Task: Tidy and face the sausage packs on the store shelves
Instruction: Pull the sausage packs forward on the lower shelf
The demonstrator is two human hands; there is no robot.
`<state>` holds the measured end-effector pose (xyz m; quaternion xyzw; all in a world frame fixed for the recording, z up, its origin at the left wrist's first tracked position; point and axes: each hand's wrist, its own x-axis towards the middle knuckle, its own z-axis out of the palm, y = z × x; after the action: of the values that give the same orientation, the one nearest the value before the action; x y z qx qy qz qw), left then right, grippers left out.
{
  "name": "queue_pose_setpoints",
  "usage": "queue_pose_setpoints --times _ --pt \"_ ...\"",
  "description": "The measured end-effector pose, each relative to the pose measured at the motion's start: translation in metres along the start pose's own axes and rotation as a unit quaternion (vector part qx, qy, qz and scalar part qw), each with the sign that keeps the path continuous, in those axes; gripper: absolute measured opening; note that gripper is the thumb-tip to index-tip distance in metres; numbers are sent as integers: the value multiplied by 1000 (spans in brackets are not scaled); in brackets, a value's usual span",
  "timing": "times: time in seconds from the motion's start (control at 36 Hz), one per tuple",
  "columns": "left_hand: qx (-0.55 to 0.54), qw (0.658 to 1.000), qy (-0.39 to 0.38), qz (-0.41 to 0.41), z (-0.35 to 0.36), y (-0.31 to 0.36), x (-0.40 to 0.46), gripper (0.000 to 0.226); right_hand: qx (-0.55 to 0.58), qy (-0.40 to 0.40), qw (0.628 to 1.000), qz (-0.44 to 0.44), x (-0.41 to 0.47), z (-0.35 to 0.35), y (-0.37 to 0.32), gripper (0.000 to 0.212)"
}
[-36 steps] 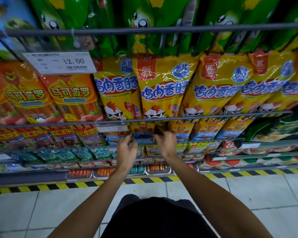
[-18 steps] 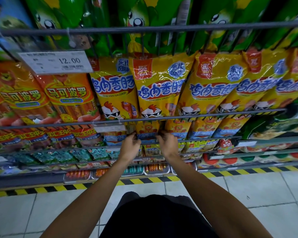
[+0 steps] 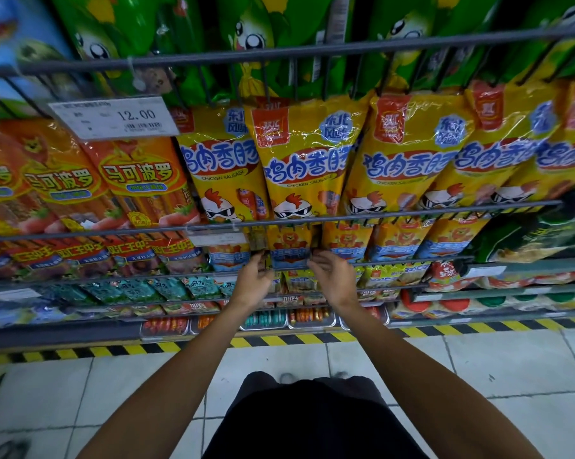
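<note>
Left hand [image 3: 253, 282], right hand [image 3: 333, 276] pinch lion pack [image 3: 289, 244] side edges — neighbours tight.

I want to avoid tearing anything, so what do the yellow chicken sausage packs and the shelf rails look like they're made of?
Yellow chicken sausage packs: thin glossy plastic film, judging by the crinkles and bright glare on top. Shelf rails: probably metal rod with a dull grey coating; thin, straight, no shine.

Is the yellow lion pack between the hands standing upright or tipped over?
Upright: the lion pack faces forward, lion head up, between both hands.
</note>
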<state>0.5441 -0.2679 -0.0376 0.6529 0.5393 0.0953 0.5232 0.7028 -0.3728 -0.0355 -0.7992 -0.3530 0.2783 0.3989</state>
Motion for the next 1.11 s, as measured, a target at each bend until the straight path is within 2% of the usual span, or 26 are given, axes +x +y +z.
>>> queue_pose_setpoints --times 0.08,0.17,0.22,0.31,0.39,0.47,0.53,0.61,0.81,0.92,1.11 --pt "-24 998 59 -5 -11 -8 -14 49 18 -16 999 -30 -9 -3 5 30" --pt "-55 990 129 -13 -26 -18 -23 46 33 -78 995 -47 -12 0 -1 28" --pt "-85 985 146 -32 -38 -22 -25 47 42 -110 992 -54 -12 6 -10 29" --pt "-71 986 145 -37 -56 -25 -23 54 51 -145 987 -51 -15 21 -27 35" --pt "-41 993 102 -36 -70 -26 -18 69 63 -187 980 -29 -11 43 -46 47" --pt "-21 997 60 -37 -81 -32 -10 61 52 -196 979 5 -4 66 -60 62" --pt "-12 999 43 -26 -90 -37 -6 53 48 -187 981 25 0 81 -65 64" --pt "-11 1000 14 -23 -98 -42 -1 56 15 -172 984 33 3 103 -69 56" --pt "-19 1000 5 -4 -103 -50 6 64 -3 -18 998 56 0 132 -72 28" --pt "-53 999 1 -1 -106 -49 5 65 -46 36 998 36 1 134 -74 27" --pt "-57 998 1 26 -105 -42 6 55 -40 85 995 19 0 129 -68 25"
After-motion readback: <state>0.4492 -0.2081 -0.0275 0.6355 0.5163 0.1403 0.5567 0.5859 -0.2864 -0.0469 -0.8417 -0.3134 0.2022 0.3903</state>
